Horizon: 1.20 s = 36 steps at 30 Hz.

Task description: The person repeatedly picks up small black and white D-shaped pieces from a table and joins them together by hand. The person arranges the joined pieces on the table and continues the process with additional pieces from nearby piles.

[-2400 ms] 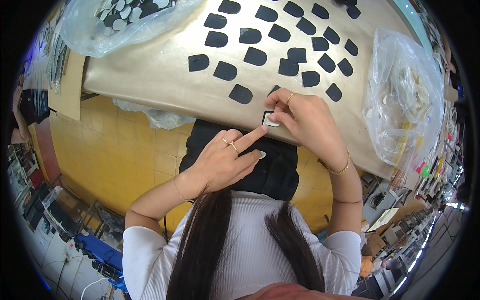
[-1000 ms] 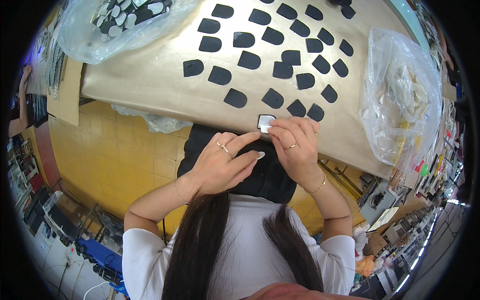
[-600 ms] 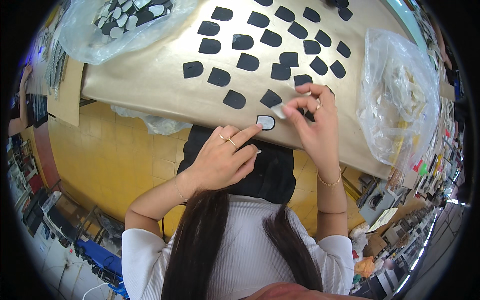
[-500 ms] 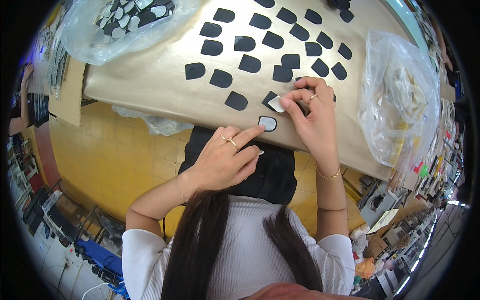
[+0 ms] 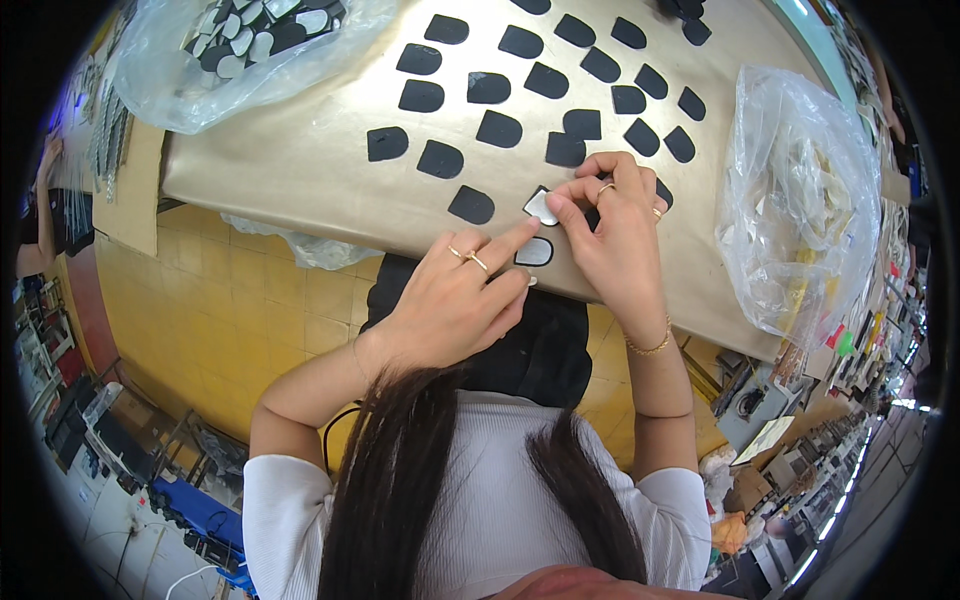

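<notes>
With thumb and index finger, my right hand (image 5: 620, 230) pinches a white rounded patch (image 5: 541, 207), laid over a black rounded-end piece near the table's front edge. My left hand (image 5: 465, 290) points its index finger at that patch's lower left edge, and the tip looks to be touching it. Its other fingers are curled in; a small pale bit shows at their tips, too little to name. Just below the patch lies another black piece (image 5: 534, 252) with a white patch on it, leaving a thin black border. My right fingers partly hide black pieces behind them.
Several black rounded-end pieces (image 5: 498, 128) are spread over the gold-coloured table (image 5: 300, 190). An open clear plastic bag (image 5: 170, 95) at the far left holds many black and white pieces. Another clear bag (image 5: 790, 200) lies on the right.
My right hand has brought the white patch down squarely over the black piece. My left index finger has moved up from the finished lower piece to the patch above.
</notes>
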Tool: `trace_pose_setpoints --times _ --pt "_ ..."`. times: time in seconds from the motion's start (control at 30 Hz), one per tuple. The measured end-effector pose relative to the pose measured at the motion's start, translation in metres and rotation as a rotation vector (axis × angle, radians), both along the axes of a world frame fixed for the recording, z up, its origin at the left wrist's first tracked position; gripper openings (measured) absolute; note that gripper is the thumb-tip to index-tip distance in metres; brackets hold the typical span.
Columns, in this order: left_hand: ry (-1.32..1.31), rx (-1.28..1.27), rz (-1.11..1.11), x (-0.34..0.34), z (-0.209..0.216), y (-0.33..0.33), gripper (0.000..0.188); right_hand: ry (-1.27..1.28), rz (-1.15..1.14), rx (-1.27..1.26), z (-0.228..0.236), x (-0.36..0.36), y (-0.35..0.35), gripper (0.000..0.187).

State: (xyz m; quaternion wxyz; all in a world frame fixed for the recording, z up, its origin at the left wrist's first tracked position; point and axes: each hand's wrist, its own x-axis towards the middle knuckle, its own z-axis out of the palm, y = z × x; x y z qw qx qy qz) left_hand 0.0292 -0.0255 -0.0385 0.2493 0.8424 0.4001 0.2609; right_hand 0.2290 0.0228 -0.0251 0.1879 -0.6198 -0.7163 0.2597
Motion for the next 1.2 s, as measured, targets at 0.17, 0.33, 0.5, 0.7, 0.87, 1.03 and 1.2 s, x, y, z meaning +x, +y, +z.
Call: trace_pose_setpoints --times 0.17,0.33,0.5,0.7,0.87,1.03,1.2 --pt "0.059 -0.007 -0.004 0.004 0.003 0.005 0.018 0.029 -0.008 0.047 -0.004 -0.003 -0.002 0.010" --pt "0.075 -0.011 0.000 0.007 0.004 0.006 0.018 -0.072 0.023 0.109 -0.007 -0.004 -0.003 0.011" --pt "0.095 -0.025 0.010 0.009 0.005 0.008 0.018 -0.156 0.054 0.156 -0.010 -0.006 -0.006 0.015" --pt "0.116 -0.081 0.002 0.005 0.010 0.013 0.017 -0.278 -0.006 0.277 -0.015 -0.008 -0.011 0.019" --pt "0.138 -0.129 0.023 0.003 0.018 0.012 0.016 -0.274 0.030 0.202 -0.014 -0.010 -0.010 0.017" --pt "0.164 -0.121 0.019 0.004 0.020 0.013 0.015 -0.379 -0.014 0.271 -0.013 -0.013 0.002 0.012" --pt "0.180 -0.125 0.014 0.005 0.023 0.012 0.014 -0.232 -0.018 0.317 -0.008 -0.007 -0.008 0.017"
